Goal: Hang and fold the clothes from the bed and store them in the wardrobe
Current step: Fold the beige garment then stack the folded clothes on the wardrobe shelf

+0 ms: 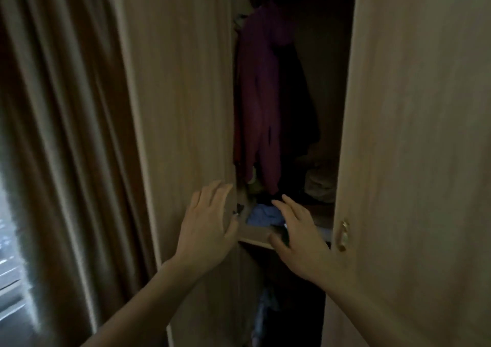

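Right now the blue folded garment (264, 215) lies on the wardrobe shelf (255, 236), near its front edge, between your two hands. Above it a purple garment (259, 91) hangs inside the wardrobe (321, 81), with darker clothes beside it that are too dim to tell apart. Your right hand (297, 233) reaches in over the shelf with its fingers spread and straight, the fingertips just beside the blue garment; you hold nothing in it. Your left hand (206, 220) lies flat and wide on the edge of the left door (180, 94), fingers straight. The right door (419, 134) stands ajar, its brass handle (343, 235) near your right wrist. More folded cloth sits farther back on the shelf, dim. Brown curtains (61, 107) hang to your left beside a bright window (10, 253).
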A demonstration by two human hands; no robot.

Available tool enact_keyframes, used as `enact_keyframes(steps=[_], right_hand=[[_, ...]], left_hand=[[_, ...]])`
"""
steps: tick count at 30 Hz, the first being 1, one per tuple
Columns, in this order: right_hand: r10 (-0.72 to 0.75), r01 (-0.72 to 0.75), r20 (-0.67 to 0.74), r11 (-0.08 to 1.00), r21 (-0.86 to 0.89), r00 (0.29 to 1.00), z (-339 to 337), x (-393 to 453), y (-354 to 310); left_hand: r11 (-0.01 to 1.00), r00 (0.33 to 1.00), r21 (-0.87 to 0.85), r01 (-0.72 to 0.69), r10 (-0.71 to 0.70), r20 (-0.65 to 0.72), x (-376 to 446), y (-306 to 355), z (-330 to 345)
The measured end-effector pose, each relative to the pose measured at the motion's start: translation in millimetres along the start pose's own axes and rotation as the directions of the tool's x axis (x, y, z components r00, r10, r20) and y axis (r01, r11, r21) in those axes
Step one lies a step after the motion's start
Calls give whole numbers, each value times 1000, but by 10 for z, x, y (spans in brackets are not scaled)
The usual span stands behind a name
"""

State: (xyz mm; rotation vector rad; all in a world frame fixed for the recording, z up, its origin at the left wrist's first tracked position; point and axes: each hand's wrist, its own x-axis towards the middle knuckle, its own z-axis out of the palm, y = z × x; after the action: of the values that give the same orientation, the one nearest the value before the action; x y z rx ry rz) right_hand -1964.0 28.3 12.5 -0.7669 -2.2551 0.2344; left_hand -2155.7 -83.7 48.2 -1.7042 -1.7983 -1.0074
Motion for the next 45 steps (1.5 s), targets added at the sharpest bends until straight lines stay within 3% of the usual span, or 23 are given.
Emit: enact_keyframes(steps=[3, 7, 12, 16, 20, 27, 36, 41, 45], right_hand=[[-36, 35, 14, 999, 9, 999, 116, 171, -279], [-79, 79, -23, 997, 20, 997, 253, 457, -641], [-78, 80, -30, 994, 68, 997, 534, 753, -1016], [-72, 72, -8, 996, 42, 997, 709, 842, -1166], [10, -11, -38, 1000, -21, 999, 662, 876, -1207], [90, -92, -20, 982, -164, 996, 496, 852, -1136], [78, -82, -25, 967, -241, 997, 258, 724, -794], [62, -57, 21, 978, -201, 998, 108, 585, -551], [56, -56, -6, 979, -198, 998, -142, 526, -234]], left_hand=[[987, 988, 121, 105, -89, -128, 81, -323, -315], [962, 936, 112, 248, -208, -285, 320, -796, -723], [958, 946, 43, 283, -271, -180, 520, -1338, -843], [911, 923, -165, 377, -384, -12, 637, -1579, -706], [800, 939, -504, 325, -338, 69, 673, -1716, -580], [746, 983, -649, 146, -181, 13, 606, -1512, -364], [564, 981, -823, 61, 120, 154, 770, -938, -55], [616, 974, -786, -45, 202, 102, 822, -532, 231], [726, 969, -666, -174, 247, 15, 967, -203, 457]])
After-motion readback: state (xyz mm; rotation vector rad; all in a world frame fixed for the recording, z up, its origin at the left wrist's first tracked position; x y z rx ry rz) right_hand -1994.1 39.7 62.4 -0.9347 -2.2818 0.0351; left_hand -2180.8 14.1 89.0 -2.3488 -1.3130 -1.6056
